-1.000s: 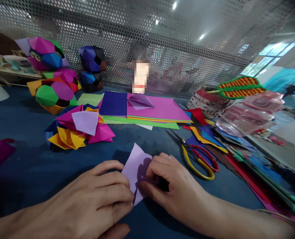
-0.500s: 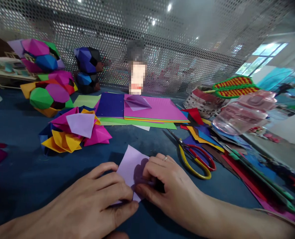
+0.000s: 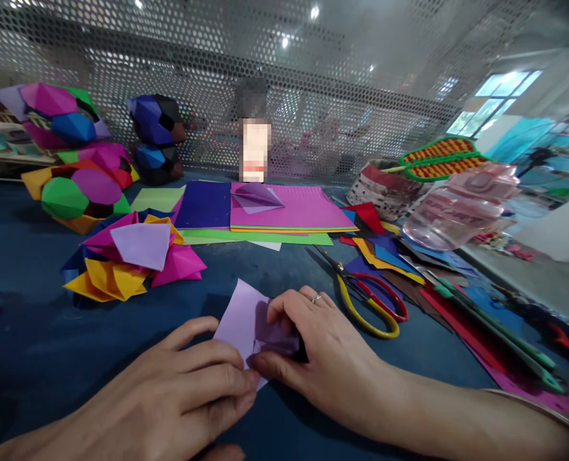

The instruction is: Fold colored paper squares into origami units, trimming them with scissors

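A lilac sheet of paper [image 3: 239, 320] lies on the dark blue table between my hands, its right side folded up and over. My left hand [image 3: 192, 384] presses on the sheet's lower left part, thumb and forefinger together near its bottom edge. On the right edge, my right hand [image 3: 320, 352] has its fingers curled around the folded flap, with the thumb at the crease. A ring shows on one of its fingers. The lower part of the paper is hidden under my hands. Scissors [image 3: 368, 298] with red and yellow handles lie just beyond my right hand.
Folded paper pieces [image 3: 137, 250] sit at left, before several colourful paper balls [image 3: 82, 192]. Stacked coloured sheets [image 3: 294, 208] lie at the back. On the right are paper scraps [image 3: 390, 259], a paper trimmer [image 3: 500, 333] and a pink bottle [image 3: 457, 208]. A perforated screen [image 3: 192, 64] stands behind.
My right hand's fingers have lifted and opened slightly, showing more of the folded flap. My left hand has shifted a little down and left. The whole view has moved slightly.
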`<state>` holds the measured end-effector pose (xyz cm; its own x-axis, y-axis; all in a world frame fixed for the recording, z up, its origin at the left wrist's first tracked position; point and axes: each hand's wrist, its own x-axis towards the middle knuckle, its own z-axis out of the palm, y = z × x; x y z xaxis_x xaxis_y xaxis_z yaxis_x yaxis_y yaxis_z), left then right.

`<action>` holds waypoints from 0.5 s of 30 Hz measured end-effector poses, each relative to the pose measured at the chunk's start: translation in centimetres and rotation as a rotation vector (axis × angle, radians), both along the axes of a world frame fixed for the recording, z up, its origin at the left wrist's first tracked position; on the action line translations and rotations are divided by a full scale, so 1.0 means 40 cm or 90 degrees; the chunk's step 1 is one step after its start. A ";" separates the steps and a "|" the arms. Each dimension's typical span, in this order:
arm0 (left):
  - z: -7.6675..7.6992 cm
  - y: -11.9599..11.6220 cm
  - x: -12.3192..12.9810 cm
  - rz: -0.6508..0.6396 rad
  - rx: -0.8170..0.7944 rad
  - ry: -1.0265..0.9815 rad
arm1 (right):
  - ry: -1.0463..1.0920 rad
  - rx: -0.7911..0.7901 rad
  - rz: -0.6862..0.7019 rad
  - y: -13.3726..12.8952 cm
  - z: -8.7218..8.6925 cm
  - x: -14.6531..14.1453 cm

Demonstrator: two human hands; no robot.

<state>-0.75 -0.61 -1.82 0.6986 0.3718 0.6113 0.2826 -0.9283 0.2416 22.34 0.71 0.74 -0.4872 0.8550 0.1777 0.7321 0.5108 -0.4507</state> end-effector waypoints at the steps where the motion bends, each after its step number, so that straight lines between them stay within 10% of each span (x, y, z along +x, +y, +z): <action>1: 0.004 0.001 0.001 -0.003 -0.001 -0.001 | 0.000 -0.007 -0.004 0.000 0.000 0.003; 15: 0.057 -0.013 -0.019 -0.011 -0.135 0.042 | 0.061 0.007 0.084 0.003 -0.004 0.046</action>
<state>-1.50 -1.12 0.48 0.7420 0.4749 0.4731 0.2885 -0.8633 0.4141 24.20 0.84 0.58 -0.5751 0.7829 0.2373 0.6125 0.6043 -0.5095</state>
